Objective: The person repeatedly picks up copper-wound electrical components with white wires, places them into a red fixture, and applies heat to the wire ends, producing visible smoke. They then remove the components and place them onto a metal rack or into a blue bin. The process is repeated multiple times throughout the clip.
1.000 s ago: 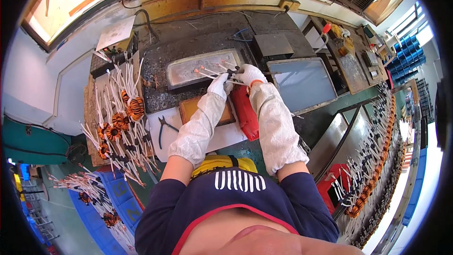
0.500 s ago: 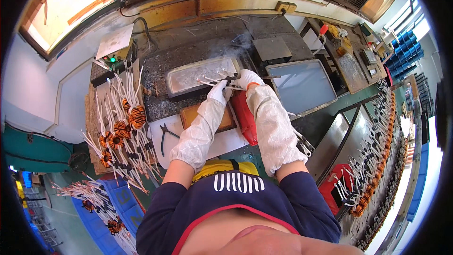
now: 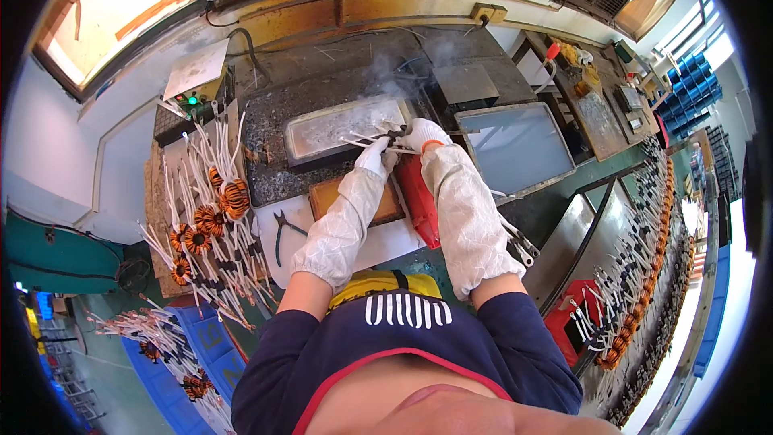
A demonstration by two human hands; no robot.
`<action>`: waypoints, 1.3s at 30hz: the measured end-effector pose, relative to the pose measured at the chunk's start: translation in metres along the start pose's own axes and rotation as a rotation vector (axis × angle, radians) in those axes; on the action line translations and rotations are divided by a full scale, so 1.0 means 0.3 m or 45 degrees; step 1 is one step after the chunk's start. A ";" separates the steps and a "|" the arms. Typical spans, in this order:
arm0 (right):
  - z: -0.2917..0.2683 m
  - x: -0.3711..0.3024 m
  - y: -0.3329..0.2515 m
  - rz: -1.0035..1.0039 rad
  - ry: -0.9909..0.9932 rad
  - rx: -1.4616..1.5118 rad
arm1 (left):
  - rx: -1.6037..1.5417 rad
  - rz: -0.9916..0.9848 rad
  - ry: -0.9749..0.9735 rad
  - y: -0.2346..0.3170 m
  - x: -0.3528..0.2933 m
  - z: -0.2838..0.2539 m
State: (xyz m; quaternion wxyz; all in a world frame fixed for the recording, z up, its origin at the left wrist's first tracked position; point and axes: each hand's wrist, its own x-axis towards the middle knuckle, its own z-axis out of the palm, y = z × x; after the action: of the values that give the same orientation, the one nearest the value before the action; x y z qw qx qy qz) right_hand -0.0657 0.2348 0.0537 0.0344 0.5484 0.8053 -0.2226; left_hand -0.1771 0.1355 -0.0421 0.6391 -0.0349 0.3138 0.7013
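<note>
The right hand (image 3: 420,134) and left hand (image 3: 375,156) are jointly pinching a coil (image 3: 392,136), its white leads (image 3: 358,143) extending leftward from the fingertips. The leads are lying over the smoking solder tray (image 3: 322,125), just beyond both hands

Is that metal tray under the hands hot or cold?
Likely hot. Smoke rises over the tray just where the left hand and right hand hold wires over it.

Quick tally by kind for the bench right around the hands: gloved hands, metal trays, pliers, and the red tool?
Gloved hands: 2, left hand and right hand
Metal trays: 2, smoking tray and empty tray
Pliers: 1
Red tool: 1
Total: 6
</note>
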 end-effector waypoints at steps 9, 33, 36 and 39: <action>-0.011 -0.005 -0.009 -0.030 -0.023 -0.020 | -0.035 -0.050 -0.070 0.000 0.024 -0.018; -0.010 -0.004 -0.016 -0.005 -0.045 -0.037 | 0.003 -0.015 0.045 0.002 0.004 0.013; -0.019 -0.029 0.001 -0.033 -0.002 -0.012 | 0.018 -0.021 -0.036 0.000 0.017 -0.007; -0.043 -0.083 0.024 -0.079 0.004 0.023 | 0.068 0.008 -0.005 -0.024 -0.009 0.028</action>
State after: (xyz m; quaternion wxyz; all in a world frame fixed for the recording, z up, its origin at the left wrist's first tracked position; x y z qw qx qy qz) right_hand -0.0470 0.2204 0.0706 0.0213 0.5237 0.8200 -0.2300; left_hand -0.1672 0.1371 -0.0369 0.6383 -0.0155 0.3312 0.6947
